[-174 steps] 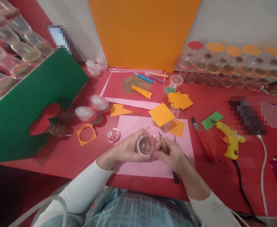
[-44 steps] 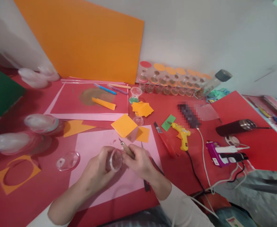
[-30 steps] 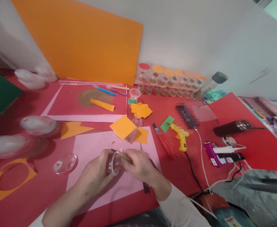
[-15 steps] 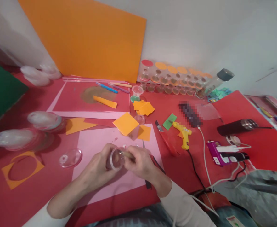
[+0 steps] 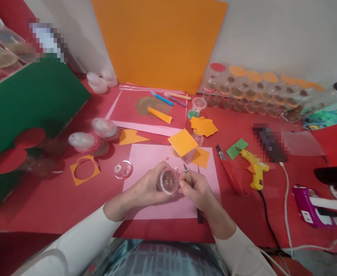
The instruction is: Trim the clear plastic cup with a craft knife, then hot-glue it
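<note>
My left hand (image 5: 149,188) is wrapped round a clear plastic cup (image 5: 169,181), its open rim tilted up toward me. In my right hand (image 5: 200,193) is a slim pen-shaped craft knife (image 5: 188,176), its metal tip pointing up and away beside the cup. The right fingertips are at the cup's right edge; whether they touch it I cannot tell. Both hands are above a pink sheet (image 5: 154,209). Left of them lies a clear lid (image 5: 123,170). Just beyond the cup are an orange paper square (image 5: 183,142) and another orange piece (image 5: 200,157).
A red-handled cutter (image 5: 231,174) and a yellow glue gun (image 5: 254,168) with its cord lie to the right. Several stacked clear cups (image 5: 85,143) and an orange cut-out frame (image 5: 85,170) are at left. Clear cups with orange discs (image 5: 253,76) line the wall.
The view has turned left, bringing the green board further in. The knife tip has come away from the cup's opening and now points upward beside the rim.
</note>
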Demonstrator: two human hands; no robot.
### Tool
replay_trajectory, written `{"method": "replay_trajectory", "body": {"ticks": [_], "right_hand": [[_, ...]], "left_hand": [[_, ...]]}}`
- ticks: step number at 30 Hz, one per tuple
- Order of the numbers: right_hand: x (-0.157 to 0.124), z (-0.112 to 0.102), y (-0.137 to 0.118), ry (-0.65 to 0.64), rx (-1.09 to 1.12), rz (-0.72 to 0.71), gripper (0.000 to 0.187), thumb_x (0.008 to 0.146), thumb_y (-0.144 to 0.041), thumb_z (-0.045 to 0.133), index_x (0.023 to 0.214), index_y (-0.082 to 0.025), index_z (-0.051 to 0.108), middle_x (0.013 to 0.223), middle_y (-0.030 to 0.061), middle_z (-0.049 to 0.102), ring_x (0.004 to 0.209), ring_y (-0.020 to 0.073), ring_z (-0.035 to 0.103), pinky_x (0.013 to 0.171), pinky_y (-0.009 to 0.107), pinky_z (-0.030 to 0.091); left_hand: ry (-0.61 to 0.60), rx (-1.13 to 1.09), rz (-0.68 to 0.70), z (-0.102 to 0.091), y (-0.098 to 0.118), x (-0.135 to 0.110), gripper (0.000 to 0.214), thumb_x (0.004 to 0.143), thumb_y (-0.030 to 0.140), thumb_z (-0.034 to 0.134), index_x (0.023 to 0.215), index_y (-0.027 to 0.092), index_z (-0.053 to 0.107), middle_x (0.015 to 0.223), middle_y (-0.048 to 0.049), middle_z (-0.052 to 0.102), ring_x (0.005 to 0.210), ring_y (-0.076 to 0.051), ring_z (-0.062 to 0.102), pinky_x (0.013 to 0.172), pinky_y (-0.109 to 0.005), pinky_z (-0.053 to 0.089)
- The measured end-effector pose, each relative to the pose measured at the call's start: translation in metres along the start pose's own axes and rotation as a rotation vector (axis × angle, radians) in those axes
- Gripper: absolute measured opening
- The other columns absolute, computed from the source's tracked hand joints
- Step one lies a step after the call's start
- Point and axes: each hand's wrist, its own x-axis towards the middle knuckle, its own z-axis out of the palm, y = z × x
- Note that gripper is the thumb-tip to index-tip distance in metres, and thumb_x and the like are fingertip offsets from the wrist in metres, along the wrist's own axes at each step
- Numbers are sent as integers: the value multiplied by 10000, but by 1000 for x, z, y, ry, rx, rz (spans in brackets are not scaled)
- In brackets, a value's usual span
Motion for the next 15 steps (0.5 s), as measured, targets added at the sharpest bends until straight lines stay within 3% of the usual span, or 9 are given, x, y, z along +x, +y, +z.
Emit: {"method": "replay_trajectory", "body": {"ticks": [5,8,12,15], "right_hand": [[-2,-3,7,-99,107,140,226,829,-384,511,691,-205,514,481,-76,408,386,69,307,381,209,246],[-2,-3,9,-85,82,99,304,852,-455,503,671,-212,473,520,-62,435,411,69,315,396,212,261],[0,-1,6,21,-147,-16,357,778,-393,606,593,-227,350,525,-81,328,493,78,310,458,207,288],[0,1,5,35,-232,-79,395,790,-358,578,568,-231,276,504,-80,291,477,78,278,447,218,259]], "left_hand": [[71,-14,-3,1,-2,0,340,678,346,703,841,196,446,692,44,580,566,-89,534,506,-197,422],[100,39,5,1,-4,-1,315,688,325,677,845,200,433,677,51,571,547,-84,516,499,-196,406],[98,130,-1,2,-5,-1,312,691,303,659,874,213,422,702,47,591,555,-94,534,510,-205,407],[79,148,7,3,-5,-1,307,707,297,647,886,224,408,682,63,569,543,-92,525,507,-203,400]]}}
